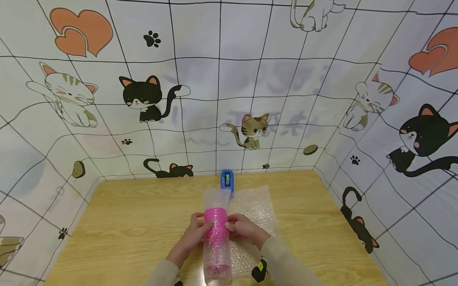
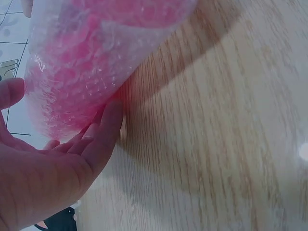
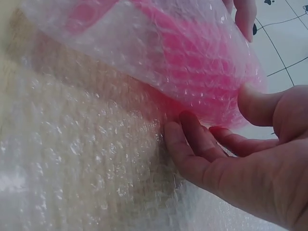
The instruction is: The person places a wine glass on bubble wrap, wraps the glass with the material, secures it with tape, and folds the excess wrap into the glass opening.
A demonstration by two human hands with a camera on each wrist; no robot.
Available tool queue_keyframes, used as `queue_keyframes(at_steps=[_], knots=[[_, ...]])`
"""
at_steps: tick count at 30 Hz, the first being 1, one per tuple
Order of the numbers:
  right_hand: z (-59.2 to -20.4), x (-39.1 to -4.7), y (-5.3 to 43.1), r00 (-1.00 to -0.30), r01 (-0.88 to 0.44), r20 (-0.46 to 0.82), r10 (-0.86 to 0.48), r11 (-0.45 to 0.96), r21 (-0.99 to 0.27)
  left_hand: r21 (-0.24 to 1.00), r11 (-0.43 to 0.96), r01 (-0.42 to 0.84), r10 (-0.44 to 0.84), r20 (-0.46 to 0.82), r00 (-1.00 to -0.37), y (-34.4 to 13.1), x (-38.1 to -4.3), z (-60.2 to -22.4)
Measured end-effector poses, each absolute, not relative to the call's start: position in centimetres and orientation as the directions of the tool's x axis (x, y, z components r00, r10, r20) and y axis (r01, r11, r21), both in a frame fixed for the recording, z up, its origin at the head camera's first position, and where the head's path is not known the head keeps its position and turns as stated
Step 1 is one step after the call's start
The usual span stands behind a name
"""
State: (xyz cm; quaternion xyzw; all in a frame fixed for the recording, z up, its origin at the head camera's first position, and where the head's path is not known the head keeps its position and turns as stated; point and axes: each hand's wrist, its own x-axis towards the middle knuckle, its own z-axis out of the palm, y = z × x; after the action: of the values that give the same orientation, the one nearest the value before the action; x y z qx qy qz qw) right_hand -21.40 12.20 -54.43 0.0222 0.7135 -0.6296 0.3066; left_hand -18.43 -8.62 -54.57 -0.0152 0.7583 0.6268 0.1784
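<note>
Bubble-wrapped pink cylinder (image 1: 216, 238) lies lengthwise over the middle of the table (image 1: 143, 222), one end toward the near edge, the other pointing at the far edge; I cannot tell whether its whole length touches the wood. Both hands grasp it toward its far end, one on each flank. The left forearm slants inward from the near edge, and the left hand (image 1: 196, 232) sets its thumb on top with its fingers bent low along the side. From nearer the right corner, the right forearm leans in the opposite way; the right hand (image 1: 247, 229) presses its thumb to the wrap, fingers curled toward the underside above a flat bubble-wrap sheet (image 1: 257, 210). A blue tape dispenser (image 1: 227, 179) sits at the far edge, just beyond the wrap's clear end.
</note>
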Motion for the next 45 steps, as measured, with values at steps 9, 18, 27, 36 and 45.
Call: queue_keyframes(at_steps=[9, 18, 27, 36, 45], knots=[[-54.4, -21.2, 11.8, -0.824, 0.375, -0.436, -0.362, 0.228, -0.899, 0.948, 0.227, -0.224, 0.205, -0.271, -0.940, -8.9, -18.3, -54.4], [-53.9, -21.2, 11.3, -0.802, 0.343, -0.456, -0.385, 0.328, -0.880, 0.945, 0.258, -0.203, 0.216, -0.261, -0.941, -9.2, -18.3, -54.2], [-54.6, -21.0, 11.1, -0.836, 0.306, -0.411, -0.364, 0.313, -0.899, 0.952, 0.235, -0.194, 0.211, -0.245, -0.946, -9.1, -18.2, -54.4], [-55.0, -21.0, 11.2, -0.845, 0.325, -0.424, -0.325, 0.318, -0.891, 0.960, 0.198, -0.196, 0.219, -0.238, -0.946, -9.2, -18.0, -54.4], [-54.7, -20.7, 11.5, -0.851, 0.324, -0.413, -0.325, 0.295, -0.899, 0.946, 0.232, -0.228, 0.163, -0.268, -0.949, -9.2, -18.1, -54.2]])
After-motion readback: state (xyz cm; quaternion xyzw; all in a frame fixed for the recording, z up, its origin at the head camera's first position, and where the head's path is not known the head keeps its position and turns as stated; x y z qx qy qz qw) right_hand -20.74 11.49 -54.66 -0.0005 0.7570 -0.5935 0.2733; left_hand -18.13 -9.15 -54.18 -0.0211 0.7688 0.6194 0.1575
